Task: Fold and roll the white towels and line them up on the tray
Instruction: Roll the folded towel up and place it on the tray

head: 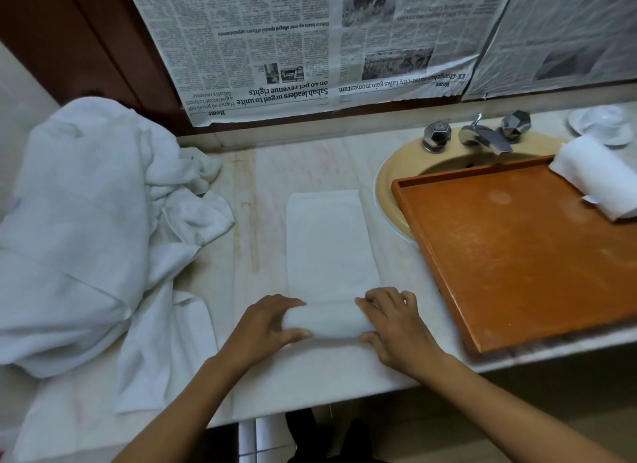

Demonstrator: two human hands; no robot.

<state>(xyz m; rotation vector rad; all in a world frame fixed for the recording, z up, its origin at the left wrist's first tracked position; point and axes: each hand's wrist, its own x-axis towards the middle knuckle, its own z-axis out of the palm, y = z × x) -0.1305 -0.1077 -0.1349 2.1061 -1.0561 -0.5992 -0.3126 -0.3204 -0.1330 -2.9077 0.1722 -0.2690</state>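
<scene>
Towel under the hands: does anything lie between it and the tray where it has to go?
Nothing visible does. The half-rolled towel lies on the counter left of the tray, bare counter between them; only the tray's low rim has to be cleared. One finished roll sits in the tray's far right corner, off that path.

Newspaper sheets [310, 42] hang upside down on the wall above the counter [310, 162], as I see them through the head camera. The left page [258, 48] carries the tag "Home" and the headline "Sabah leaders urged to unite on 40 pct revenue rights". Beside it, in smaller type, is "Higher oil prices not a guarantee to boost Sabah's revenue". Higher up I read "Debate heats up over alleged special officers appointments". The middle page [406, 31] reads "KK-Changchun … city talks gain momentum" under another "Home" tag, with one word lost in a crease. The body type and the rightmost sheet [558, 31] are too blurred to read.
</scene>
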